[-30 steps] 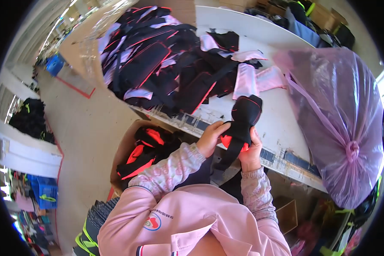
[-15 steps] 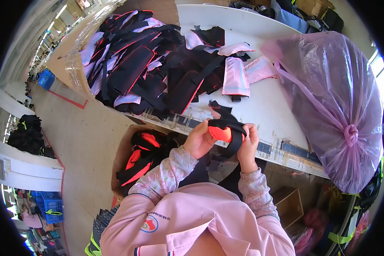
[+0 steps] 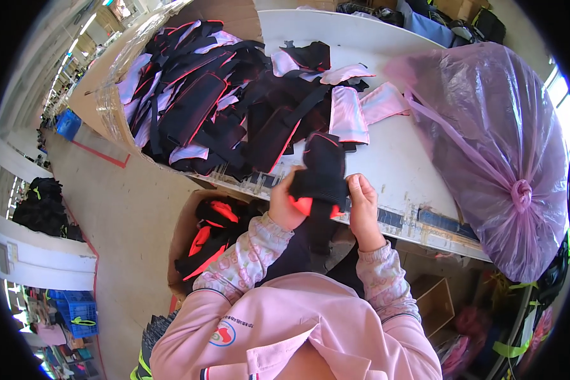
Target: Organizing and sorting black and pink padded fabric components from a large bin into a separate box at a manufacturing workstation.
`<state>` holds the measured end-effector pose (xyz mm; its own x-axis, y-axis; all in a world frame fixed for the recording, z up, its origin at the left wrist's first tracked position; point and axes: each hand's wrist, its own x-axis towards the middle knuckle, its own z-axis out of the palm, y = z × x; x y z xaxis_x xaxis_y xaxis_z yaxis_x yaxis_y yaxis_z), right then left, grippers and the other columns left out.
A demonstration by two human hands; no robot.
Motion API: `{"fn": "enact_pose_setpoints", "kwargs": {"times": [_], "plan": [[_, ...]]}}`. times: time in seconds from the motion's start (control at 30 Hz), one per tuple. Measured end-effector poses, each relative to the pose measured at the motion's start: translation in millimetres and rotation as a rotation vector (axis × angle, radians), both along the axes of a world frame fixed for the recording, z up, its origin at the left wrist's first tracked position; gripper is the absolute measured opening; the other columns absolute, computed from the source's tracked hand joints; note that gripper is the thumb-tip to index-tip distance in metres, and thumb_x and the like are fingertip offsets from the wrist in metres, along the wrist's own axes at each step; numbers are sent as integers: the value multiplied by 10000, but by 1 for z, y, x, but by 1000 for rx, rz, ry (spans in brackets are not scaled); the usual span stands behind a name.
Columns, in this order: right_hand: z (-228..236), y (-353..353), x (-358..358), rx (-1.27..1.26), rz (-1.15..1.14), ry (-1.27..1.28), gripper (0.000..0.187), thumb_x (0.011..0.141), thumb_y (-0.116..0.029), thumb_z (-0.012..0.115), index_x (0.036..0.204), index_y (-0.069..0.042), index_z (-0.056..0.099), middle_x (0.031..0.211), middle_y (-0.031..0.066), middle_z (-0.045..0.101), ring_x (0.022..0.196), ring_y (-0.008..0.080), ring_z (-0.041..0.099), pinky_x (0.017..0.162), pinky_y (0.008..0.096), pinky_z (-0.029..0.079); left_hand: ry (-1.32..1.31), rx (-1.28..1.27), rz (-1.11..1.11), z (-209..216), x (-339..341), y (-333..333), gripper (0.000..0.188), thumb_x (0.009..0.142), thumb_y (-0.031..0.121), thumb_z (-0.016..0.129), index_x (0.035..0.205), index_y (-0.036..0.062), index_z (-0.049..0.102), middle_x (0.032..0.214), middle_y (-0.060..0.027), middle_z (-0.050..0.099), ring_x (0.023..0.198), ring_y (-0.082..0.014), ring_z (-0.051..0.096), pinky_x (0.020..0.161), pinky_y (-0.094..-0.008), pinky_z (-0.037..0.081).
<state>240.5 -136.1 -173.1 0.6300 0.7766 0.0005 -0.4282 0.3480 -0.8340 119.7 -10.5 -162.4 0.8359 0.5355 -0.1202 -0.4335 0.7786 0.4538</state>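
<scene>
A: Where were the hands?

B: At the bench's (image 3: 389, 161) near edge. The left hand (image 3: 287, 204) was closed around the left side of a black padded piece (image 3: 323, 158) with orange lining. The right hand (image 3: 363, 206) had thumb and fingers drawn narrow at the piece's right side; I couldn't tell whether they gripped the fabric.

A: And the piece itself?

B: Its padded upper end reached in over the bench, while a dark strap (image 3: 321, 228) hung down past the near edge, between the forearms.

A: What lay below that edge?

B: An open carton (image 3: 181, 235), left of the hands, holding black-and-orange pieces (image 3: 201, 252).

A: How much room to move?

B: On the right, plenty: white surface spread from the piece to a knotted purple plastic bag (image 3: 497, 133) that sagged over the right end of the near edge. Left was tighter, with a heap of black padded pieces (image 3: 193, 111) spilling from a big carton (image 3: 95, 92) right up to the near edge.

A: Farther in?

B: Two pale pink panels (image 3: 349, 117) lay mid-bench, overlapping, short of the raised white back edge (image 3: 342, 24).
</scene>
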Motion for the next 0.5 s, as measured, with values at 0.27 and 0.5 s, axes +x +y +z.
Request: {"fn": "enact_pose_setpoints", "kwargs": {"times": [0.27,0.5], "plan": [[3,7,-59,-153,-55,24,526,894,-213,583,1307,-9,329,1159,101,526,1009,162,530,891,296,417,379,767,506,-18,7,11,161,907,219,543,954,66,536,917,-83,595,890,-213,581,794,-335,452],[28,3,-48,-661,-13,-863,581,817,-210,669,1247,44,372,752,212,617,688,302,643,618,351,501,525,1383,-7,-31,-16,22,223,946,216,478,1011,26,574,975,-81,589,918,-211,568,824,-304,430]]}}
